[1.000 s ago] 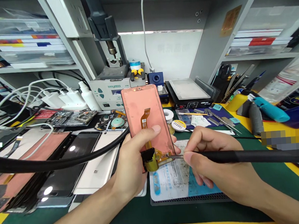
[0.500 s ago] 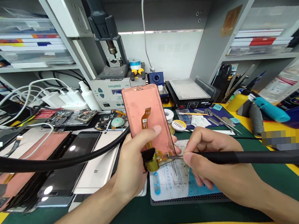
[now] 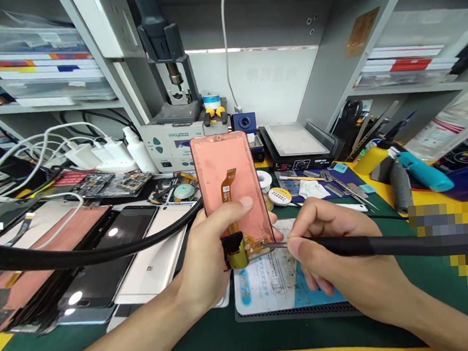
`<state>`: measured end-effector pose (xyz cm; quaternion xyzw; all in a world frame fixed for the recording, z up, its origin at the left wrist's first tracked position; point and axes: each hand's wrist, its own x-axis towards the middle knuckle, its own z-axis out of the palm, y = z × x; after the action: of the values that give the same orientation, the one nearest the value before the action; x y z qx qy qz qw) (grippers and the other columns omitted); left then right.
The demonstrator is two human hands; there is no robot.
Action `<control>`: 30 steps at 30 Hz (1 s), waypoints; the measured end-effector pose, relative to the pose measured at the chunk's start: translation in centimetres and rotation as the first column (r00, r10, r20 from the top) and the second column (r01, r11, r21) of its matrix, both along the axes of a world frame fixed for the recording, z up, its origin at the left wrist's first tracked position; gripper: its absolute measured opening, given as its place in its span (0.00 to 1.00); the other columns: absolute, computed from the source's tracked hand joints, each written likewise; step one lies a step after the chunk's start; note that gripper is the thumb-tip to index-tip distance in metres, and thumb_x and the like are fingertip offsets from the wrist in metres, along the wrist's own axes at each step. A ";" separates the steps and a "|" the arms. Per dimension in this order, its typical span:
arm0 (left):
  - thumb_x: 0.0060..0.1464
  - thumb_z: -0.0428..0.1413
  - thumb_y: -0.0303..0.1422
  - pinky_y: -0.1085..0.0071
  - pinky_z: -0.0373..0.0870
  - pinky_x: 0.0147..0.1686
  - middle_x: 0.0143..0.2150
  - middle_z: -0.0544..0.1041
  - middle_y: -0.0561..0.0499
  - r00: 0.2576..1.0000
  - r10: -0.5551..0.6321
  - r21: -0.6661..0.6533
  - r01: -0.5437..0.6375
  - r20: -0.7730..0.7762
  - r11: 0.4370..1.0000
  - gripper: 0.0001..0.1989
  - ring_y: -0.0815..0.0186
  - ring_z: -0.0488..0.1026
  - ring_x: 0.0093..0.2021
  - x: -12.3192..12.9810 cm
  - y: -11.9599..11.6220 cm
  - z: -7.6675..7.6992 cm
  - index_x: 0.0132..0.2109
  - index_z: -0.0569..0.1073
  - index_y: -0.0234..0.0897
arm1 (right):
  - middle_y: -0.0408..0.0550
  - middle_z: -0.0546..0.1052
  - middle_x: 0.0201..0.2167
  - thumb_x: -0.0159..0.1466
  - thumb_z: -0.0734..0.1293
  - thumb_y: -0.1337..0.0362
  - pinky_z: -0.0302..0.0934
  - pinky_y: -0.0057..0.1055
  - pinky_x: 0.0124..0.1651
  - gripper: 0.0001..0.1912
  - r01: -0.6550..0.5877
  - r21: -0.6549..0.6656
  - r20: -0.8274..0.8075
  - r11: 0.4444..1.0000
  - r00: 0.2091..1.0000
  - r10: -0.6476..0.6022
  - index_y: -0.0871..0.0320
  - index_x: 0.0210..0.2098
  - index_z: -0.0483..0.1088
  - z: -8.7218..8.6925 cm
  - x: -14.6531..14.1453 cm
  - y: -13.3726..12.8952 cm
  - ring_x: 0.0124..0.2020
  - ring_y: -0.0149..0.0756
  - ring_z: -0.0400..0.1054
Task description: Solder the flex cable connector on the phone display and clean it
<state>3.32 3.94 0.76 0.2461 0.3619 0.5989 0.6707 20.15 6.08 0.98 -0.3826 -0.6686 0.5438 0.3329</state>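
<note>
The left hand [image 3: 211, 257] grips the lower end of a phone screen panel [image 3: 225, 168], its fingers clenched around the edges and the thumb pressed on the pink back. The panel's long axis points away from the person, nearly upright, with the top end leaning slightly left. An orange ribbon cable [image 3: 228, 194] runs down its middle to a gold strip at the bottom edge, beside a small gold roll [image 3: 236, 255] with a black top.

The right hand [image 3: 335, 248] pinches a black soldering iron [image 3: 343, 246], whose thin metal tip touches that bottom edge from the right. Below lies a printed repair mat [image 3: 265, 280] on the green worktop [image 3: 426, 290].

To the left, a thick black cable [image 3: 83, 255] passes just behind the left hand, above a row of phones [image 3: 152, 261]. Farther back stand solder spools [image 3: 279, 196], a heating plate [image 3: 293, 139], and a hot-air station [image 3: 171, 142].
</note>
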 end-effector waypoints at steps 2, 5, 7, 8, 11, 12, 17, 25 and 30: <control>0.53 0.57 0.32 0.66 0.74 0.31 0.25 0.79 0.46 1.000 -0.002 0.000 0.002 0.005 1.000 0.09 0.59 0.77 0.27 0.0 0.0 0.0 0.30 0.78 0.31 | 0.36 0.69 0.15 0.62 0.66 0.71 0.54 0.19 0.15 0.09 -0.003 -0.001 0.002 1.000 1.000 0.003 0.55 0.26 0.64 0.0 0.0 0.0 0.13 0.24 0.61; 0.52 0.58 0.32 0.64 0.75 0.31 0.25 0.79 0.46 1.000 0.008 -0.002 -0.007 0.017 1.000 0.08 0.58 0.78 0.27 0.1 0.0 0.0 0.31 0.78 0.31 | 0.36 0.68 0.15 0.62 0.66 0.71 0.54 0.19 0.15 0.09 -0.014 -0.002 0.002 1.000 1.000 0.014 0.55 0.27 0.64 0.0 0.1 -0.1 0.13 0.24 0.61; 0.53 0.58 0.32 0.64 0.75 0.31 0.25 0.79 0.46 1.000 0.007 -0.001 -0.007 0.010 1.000 0.08 0.57 0.78 0.27 0.1 0.0 0.0 0.31 0.78 0.31 | 0.36 0.68 0.15 0.62 0.66 0.71 0.54 0.19 0.15 0.09 -0.020 0.001 0.002 1.000 1.000 0.020 0.56 0.27 0.64 0.0 0.1 -0.1 0.14 0.24 0.62; 0.53 0.58 0.32 0.64 0.75 0.31 0.25 0.79 0.46 1.000 0.007 -0.002 -0.007 0.007 1.000 0.08 0.57 0.78 0.28 0.1 0.0 -0.1 0.30 0.78 0.31 | 0.36 0.68 0.15 0.62 0.66 0.71 0.54 0.19 0.15 0.09 -0.023 0.003 0.001 1.000 1.000 0.023 0.56 0.27 0.64 0.0 0.1 -0.1 0.14 0.24 0.62; 0.53 0.58 0.32 0.63 0.76 0.32 0.26 0.79 0.46 1.000 0.010 -0.009 -0.010 0.006 1.000 0.08 0.57 0.79 0.28 0.1 0.0 -0.1 0.31 0.78 0.31 | 0.36 0.68 0.15 0.62 0.66 0.70 0.54 0.20 0.15 0.09 -0.024 0.012 -0.002 1.000 1.000 0.024 0.55 0.27 0.64 -0.1 0.1 -0.1 0.13 0.24 0.62; 0.52 0.58 0.32 0.63 0.76 0.32 0.26 0.80 0.46 1.000 0.013 -0.013 -0.012 0.004 1.000 0.08 0.57 0.79 0.28 0.1 0.0 -0.1 0.32 0.78 0.31 | 0.35 0.68 0.15 0.62 0.66 0.70 0.54 0.20 0.15 0.09 -0.023 0.015 -0.001 1.000 1.000 0.023 0.55 0.27 0.64 -0.1 0.1 -0.1 0.13 0.24 0.62; 0.51 0.59 0.33 0.62 0.77 0.31 0.28 0.81 0.45 1.000 0.029 -0.033 -0.029 -0.007 0.999 0.08 0.57 0.78 0.28 0.1 -0.1 0.1 0.33 0.78 0.31 | 0.35 0.68 0.15 0.62 0.66 0.71 0.55 0.20 0.16 0.09 -0.017 0.009 0.021 1.000 1.000 0.016 0.56 0.27 0.64 0.1 0.1 -0.1 0.13 0.24 0.62; 0.52 0.59 0.34 0.66 0.75 0.31 0.27 0.80 0.46 1.000 0.015 -0.024 -0.016 -0.027 1.000 0.09 0.59 0.78 0.27 0.1 -0.1 -0.1 0.31 0.79 0.31 | 0.35 0.68 0.15 0.61 0.66 0.71 0.55 0.19 0.16 0.09 0.002 -0.015 -0.003 1.000 1.000 -0.002 0.56 0.27 0.64 0.0 0.0 -0.1 0.13 0.24 0.61; 0.52 0.58 0.33 0.66 0.75 0.32 0.27 0.80 0.45 1.000 0.005 -0.011 -0.005 -0.017 1.000 0.09 0.58 0.78 0.28 0.0 -0.1 -0.1 0.32 0.79 0.31 | 0.35 0.68 0.14 0.60 0.66 0.72 0.55 0.20 0.16 0.08 0.000 -0.013 0.006 1.000 1.000 0.000 0.56 0.26 0.64 0.1 0.0 -0.1 0.13 0.24 0.61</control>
<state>3.37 3.84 0.68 0.2469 0.3715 0.5964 0.6674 20.19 5.98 1.04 -0.3862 -0.6661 0.5471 0.3285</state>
